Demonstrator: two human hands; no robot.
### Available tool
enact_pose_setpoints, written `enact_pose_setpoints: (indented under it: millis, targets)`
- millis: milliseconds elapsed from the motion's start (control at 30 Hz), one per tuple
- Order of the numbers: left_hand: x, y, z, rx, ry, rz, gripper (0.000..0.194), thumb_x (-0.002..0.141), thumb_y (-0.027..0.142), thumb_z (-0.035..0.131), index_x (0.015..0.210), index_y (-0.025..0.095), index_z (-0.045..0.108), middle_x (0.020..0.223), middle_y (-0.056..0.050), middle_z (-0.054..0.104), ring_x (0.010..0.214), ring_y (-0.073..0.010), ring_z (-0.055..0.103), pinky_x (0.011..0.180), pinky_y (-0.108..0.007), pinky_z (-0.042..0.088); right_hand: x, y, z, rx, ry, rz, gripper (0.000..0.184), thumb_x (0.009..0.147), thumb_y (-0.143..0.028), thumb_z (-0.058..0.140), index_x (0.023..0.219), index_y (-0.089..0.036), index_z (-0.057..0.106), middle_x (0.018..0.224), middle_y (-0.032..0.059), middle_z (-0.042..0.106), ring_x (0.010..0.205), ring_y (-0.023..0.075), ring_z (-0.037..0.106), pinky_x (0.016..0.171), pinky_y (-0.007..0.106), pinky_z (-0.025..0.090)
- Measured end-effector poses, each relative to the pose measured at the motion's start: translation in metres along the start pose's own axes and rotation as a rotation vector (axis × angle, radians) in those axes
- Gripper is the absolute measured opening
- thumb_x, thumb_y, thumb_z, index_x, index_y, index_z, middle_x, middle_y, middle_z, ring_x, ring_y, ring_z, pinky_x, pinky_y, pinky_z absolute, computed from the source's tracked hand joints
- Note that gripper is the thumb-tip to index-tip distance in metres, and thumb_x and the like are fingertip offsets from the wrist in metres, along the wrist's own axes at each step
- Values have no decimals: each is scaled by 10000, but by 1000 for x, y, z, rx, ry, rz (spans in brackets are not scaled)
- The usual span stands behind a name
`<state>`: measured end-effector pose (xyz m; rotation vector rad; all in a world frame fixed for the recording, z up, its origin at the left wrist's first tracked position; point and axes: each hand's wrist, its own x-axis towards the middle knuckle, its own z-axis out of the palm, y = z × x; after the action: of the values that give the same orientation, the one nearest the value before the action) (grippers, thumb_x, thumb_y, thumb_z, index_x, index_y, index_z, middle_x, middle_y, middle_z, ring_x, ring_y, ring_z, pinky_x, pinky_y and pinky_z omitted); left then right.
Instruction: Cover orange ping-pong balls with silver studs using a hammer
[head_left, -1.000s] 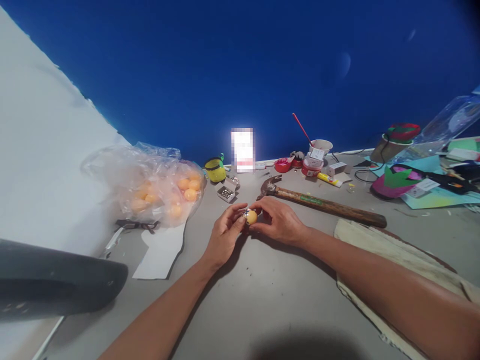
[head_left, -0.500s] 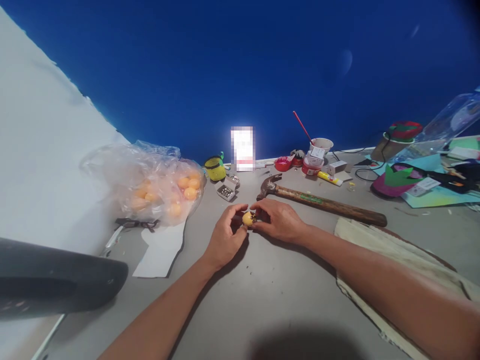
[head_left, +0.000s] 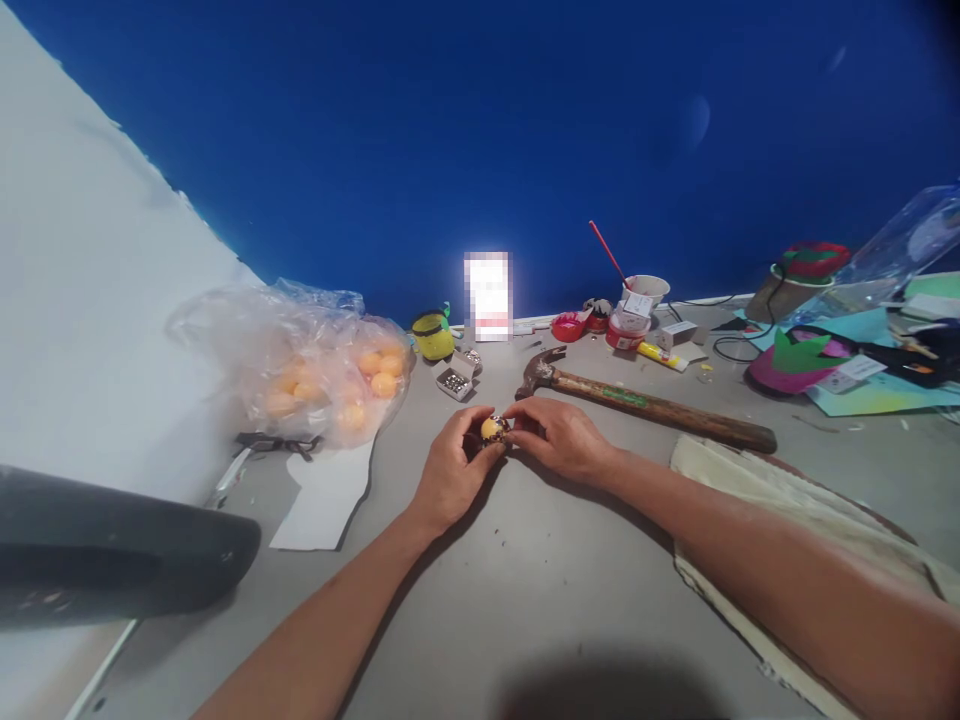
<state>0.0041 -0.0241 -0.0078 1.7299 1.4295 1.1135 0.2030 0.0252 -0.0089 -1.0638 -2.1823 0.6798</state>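
Between my two hands is a small yellow-orange ball [head_left: 493, 430], partly covered with dark, shiny spots that look like metal studs. My left hand [head_left: 459, 462] grips it from the left with thumb and fingers curled round it. From the right, my right hand [head_left: 559, 437] pinches its side with the fingertips. Just beyond them a small open box [head_left: 454, 379] holds many tiny shiny metal pieces. A claw hammer [head_left: 645, 400] with a worn wooden handle lies behind my right hand.
Plastic bags [head_left: 330, 370] of orange balls lie at the left, with glasses [head_left: 277, 443] and white paper [head_left: 326, 505] in front. A dark cylinder [head_left: 127, 545] juts in from the left. Folded cloth [head_left: 720, 520] lies under my right forearm. A paper cup [head_left: 645, 292] stands near the blue wall.
The ball has turned between my fingers, so more of its dark studded side shows along the bottom and right. My left thumb has shifted slightly rightward under it.
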Motion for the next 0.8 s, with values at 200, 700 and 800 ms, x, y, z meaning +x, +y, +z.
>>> enact_pose_setpoints:
  millis: [200, 700, 800]
  targets:
    - [-1, 5, 2, -68, 36, 7, 384, 809, 356, 834, 1142, 216, 704, 1096, -63, 665, 934, -199, 659, 818, -316, 545, 1, -7, -3, 113, -78, 59, 243, 865, -271, 750, 1098, -210, 719, 865, -7, 714, 749, 147, 612, 680, 274, 407]
    - [1, 5, 3, -201, -44, -75, 402, 774, 272, 776, 1148, 185, 656, 1105, -78, 681, 953, -208, 659, 843, -332, 534, 2, -2, 2, 242, 21, 47, 88, 859, -246, 706, 936, -213, 735, 868, -3, 753, 730, 140, 631, 669, 268, 448]
    - [-1, 6, 4, -149, -29, -64, 333, 737, 222, 780, 1049, 192, 668, 1005, -44, 675, 870, -185, 633, 801, -315, 520, 2, -1, 3, 225, 55, 53, 92, 894, -275, 664, 905, -209, 727, 828, 4, 749, 728, 154, 651, 679, 280, 461]
